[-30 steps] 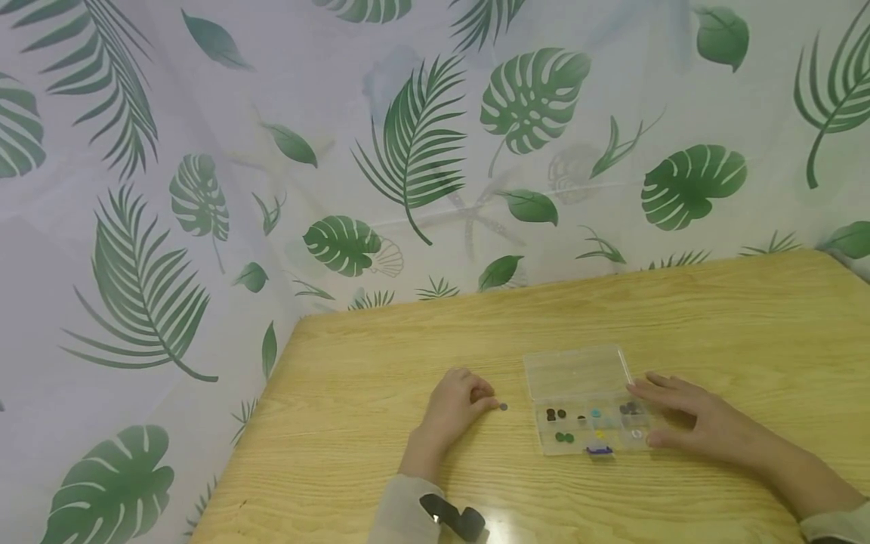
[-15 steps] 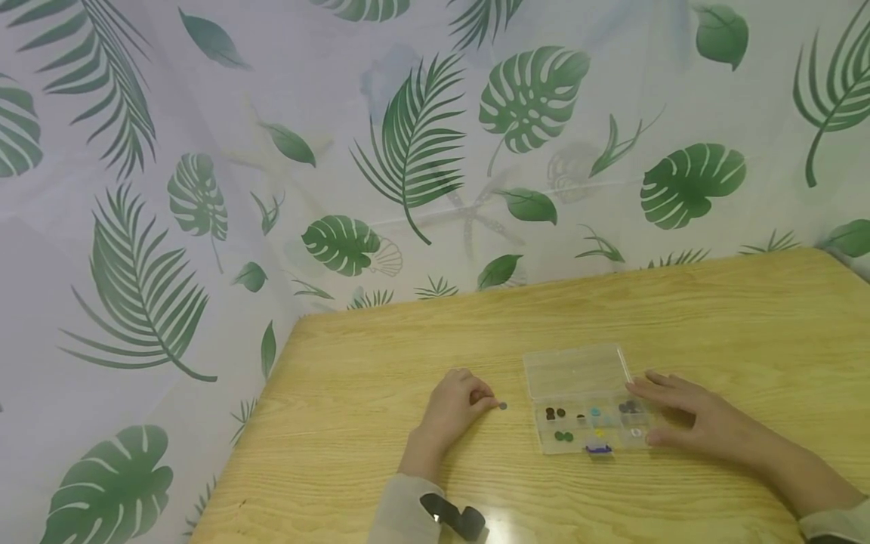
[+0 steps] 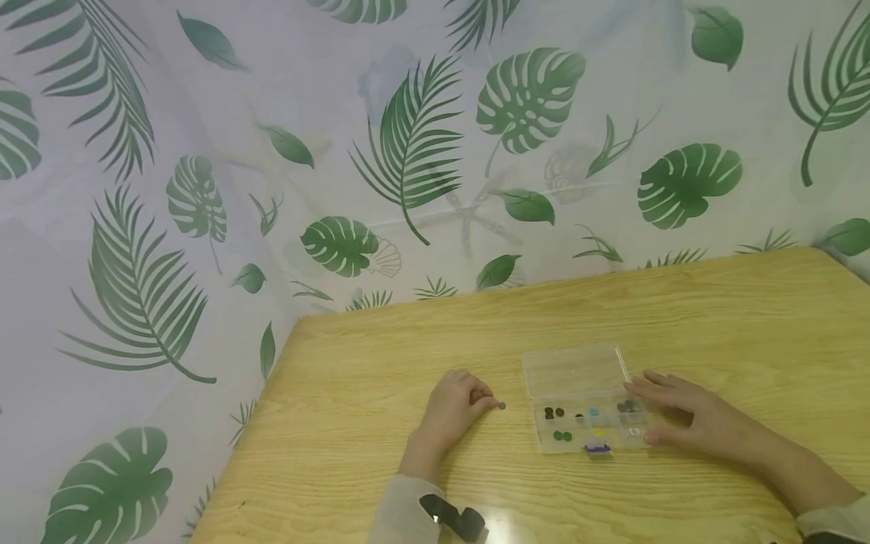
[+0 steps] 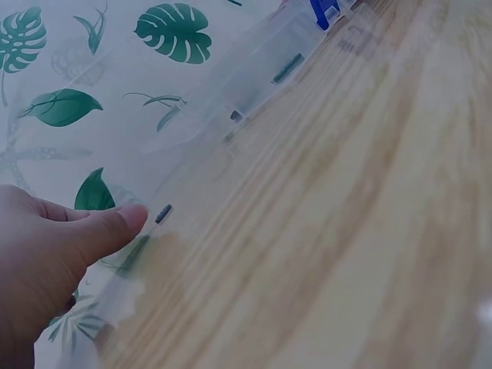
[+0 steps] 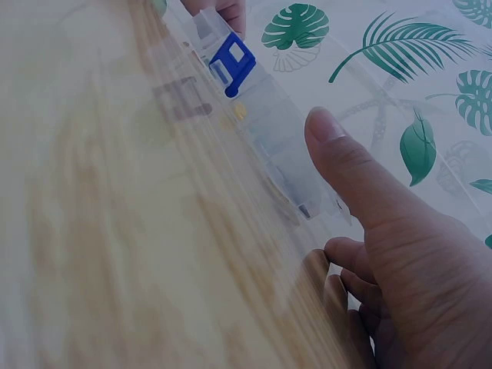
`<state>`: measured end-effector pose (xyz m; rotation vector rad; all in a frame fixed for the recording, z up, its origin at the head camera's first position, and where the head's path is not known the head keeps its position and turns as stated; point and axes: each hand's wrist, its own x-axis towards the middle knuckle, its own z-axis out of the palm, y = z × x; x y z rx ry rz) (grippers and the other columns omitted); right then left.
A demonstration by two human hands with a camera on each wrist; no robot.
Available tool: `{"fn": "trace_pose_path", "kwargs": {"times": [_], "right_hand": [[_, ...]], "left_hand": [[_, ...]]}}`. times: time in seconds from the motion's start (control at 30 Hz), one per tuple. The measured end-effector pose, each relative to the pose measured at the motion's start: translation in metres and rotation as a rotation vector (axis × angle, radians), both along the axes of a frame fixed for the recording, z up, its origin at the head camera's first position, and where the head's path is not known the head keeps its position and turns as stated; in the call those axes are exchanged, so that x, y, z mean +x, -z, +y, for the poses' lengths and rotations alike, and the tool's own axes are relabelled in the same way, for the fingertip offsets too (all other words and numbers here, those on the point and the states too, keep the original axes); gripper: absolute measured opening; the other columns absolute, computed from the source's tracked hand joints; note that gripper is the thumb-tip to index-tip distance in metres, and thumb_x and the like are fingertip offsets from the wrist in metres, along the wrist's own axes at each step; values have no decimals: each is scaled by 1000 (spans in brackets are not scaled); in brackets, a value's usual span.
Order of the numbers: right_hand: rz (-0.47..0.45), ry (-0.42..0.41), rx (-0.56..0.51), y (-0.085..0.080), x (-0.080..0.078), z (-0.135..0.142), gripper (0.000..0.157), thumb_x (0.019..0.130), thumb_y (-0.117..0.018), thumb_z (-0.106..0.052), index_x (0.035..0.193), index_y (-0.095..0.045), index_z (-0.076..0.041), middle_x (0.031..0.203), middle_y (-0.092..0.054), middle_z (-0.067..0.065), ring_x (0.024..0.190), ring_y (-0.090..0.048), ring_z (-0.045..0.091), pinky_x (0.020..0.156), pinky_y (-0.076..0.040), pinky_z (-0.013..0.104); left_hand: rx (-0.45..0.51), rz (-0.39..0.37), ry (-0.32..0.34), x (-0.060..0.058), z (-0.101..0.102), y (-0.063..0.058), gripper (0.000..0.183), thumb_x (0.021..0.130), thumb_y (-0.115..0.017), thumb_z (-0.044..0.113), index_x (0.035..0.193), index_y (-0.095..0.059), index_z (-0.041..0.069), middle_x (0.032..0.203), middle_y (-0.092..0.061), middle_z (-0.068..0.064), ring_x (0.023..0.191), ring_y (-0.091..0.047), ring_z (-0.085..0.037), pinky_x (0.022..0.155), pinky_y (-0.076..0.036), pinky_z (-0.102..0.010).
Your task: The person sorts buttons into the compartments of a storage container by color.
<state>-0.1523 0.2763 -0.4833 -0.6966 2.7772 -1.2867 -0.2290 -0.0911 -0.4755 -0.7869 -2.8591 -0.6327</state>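
A small dark grey disc, like a button (image 3: 501, 406), sits right at the fingertips of my left hand (image 3: 454, 404), whose thumb and fingers are drawn together low over the table. In the left wrist view, a narrow gap shows between the thumb tip and the button (image 4: 164, 213); whether the hidden index finger touches it, I cannot tell. My right hand (image 3: 693, 417) spreads thumb and fingers loosely about the right end of a clear compartment box (image 3: 578, 446). The box's lid (image 3: 576, 372) is folded back. In the right wrist view, my right thumb (image 5: 346, 161) stands extended beside the box.
Dark brown buttons (image 3: 553, 413), green buttons (image 3: 562, 436), a light blue piece (image 3: 594, 412), yellow pieces (image 3: 600, 433) and dark pieces (image 3: 627, 406) lie in separate compartments. A blue latch (image 3: 598, 449) marks the box's front. Leaf-printed sheeting (image 3: 435, 249) borders the wooden table (image 3: 408, 332).
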Motion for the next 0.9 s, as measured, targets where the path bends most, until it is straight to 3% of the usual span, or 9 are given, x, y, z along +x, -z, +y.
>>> {"fn": "trace_pose_path", "kwargs": {"times": [0.33, 0.6, 0.77, 0.9], "right_hand": [[-13, 0, -14, -1, 1, 0, 64, 83, -73, -24, 141, -46, -20, 145, -30, 32, 127, -17, 65, 89, -16, 78], [-4, 8, 9, -1, 0, -1, 63, 82, -73, -25, 140, -47, -20, 144, -32, 31, 127, -20, 64, 88, -19, 77], [0, 5, 10, -1, 0, -1, 64, 83, -73, -25, 141, -47, -20, 145, -32, 30, 127, -20, 63, 89, -19, 77], [5, 3, 4, -1, 1, -1, 64, 83, -72, -24, 141, -46, -21, 146, -32, 30, 127, -20, 63, 88, -18, 78]], "left_hand": [[19, 18, 28, 4, 3, -8, 23, 86, -65, 41, 93, -70, 19, 85, -56, 13, 80, -45, -4, 72, -41, -17], [-5, 110, 65, 7, 8, -14, 17, 85, -68, 35, 91, -71, 18, 81, -56, 11, 79, -48, -4, 70, -42, -15], [-18, 129, 88, 8, 16, -18, 16, 85, -69, 34, 89, -72, 19, 77, -52, 12, 74, -43, -3, 66, -38, -13], [-34, 173, 134, 9, 24, -17, 15, 86, -68, 35, 87, -72, 20, 76, -51, 12, 74, -43, -3, 66, -36, -12]]}}
